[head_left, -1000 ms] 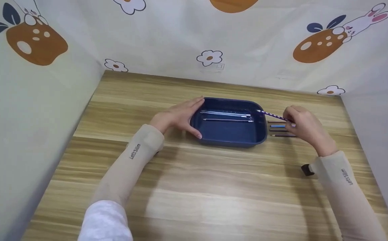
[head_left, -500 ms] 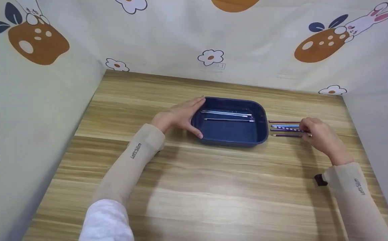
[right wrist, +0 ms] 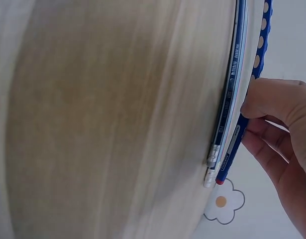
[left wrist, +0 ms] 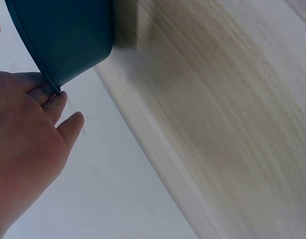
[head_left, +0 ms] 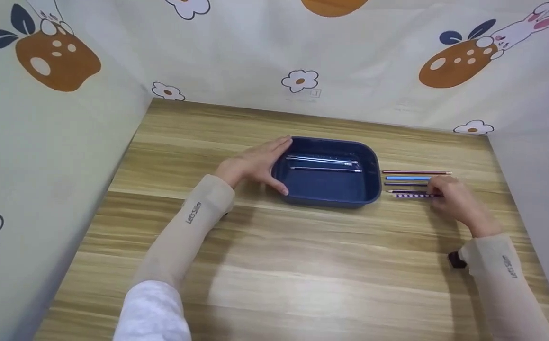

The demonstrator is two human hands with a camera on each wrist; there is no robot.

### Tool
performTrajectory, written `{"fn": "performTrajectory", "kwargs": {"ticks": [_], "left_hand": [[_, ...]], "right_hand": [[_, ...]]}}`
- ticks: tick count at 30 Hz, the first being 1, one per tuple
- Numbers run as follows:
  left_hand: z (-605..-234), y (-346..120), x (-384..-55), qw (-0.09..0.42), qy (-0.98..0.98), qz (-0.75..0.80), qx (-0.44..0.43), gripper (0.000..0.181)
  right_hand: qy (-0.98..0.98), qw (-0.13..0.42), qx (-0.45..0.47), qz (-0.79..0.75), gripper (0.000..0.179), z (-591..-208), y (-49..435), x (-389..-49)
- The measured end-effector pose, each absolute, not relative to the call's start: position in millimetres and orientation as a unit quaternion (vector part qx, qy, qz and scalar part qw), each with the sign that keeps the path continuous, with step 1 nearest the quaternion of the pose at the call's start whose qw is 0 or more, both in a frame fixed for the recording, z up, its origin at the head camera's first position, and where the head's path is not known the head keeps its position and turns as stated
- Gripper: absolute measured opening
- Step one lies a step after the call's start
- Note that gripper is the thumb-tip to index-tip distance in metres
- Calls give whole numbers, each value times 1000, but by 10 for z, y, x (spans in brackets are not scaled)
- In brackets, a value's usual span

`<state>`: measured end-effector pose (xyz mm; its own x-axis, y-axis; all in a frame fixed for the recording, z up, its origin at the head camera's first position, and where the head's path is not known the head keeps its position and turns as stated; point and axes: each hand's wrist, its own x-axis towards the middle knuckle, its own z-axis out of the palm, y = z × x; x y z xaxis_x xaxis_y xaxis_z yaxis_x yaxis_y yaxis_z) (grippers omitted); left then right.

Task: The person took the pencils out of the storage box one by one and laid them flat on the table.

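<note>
Left hand (head_left: 257, 166): fingers and thumb spread, touching the left end of the blue tray (head_left: 324, 188). Right hand (head_left: 459, 201): pinches the dotted pencil (head_left: 411, 195) beside the other pencils (head_left: 407, 178) on the surface (head_left: 302, 265), right of the tray.

The blue tray (head_left: 324, 187) is open from above, with bare table (head_left: 312, 265) before it. The left hand (head_left: 255, 165) and pencils (head_left: 408, 178) block its ends.

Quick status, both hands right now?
Left hand: open, fingers and thumb spread against the end of the blue tray.
Right hand: closed, pinching the dotted pencil.
</note>
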<state>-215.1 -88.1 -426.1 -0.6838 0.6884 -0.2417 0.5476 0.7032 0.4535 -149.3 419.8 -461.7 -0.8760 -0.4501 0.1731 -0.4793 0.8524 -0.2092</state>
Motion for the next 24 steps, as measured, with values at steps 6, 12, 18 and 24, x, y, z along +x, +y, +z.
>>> {"fn": "performTrajectory", "kwargs": {"ticks": [6,12,18,24], "left_hand": [[-4261,-888,-2160,203,894,186,353,132],[-4255,-891,-2156,209,898,182,341,133],[-4263,-891,-2160,205,898,183,343,132],[-4269,-889,-2154,206,899,185,341,133]], "right_hand": [[-964,48,232,117,27,-4667,4225,-1482],[-967,34,226,112,23,-4681,4228,-1494],[-969,6,220,112,21,-4641,4218,-1524],[-971,1,215,108,21,-4651,4230,-1509]]}}
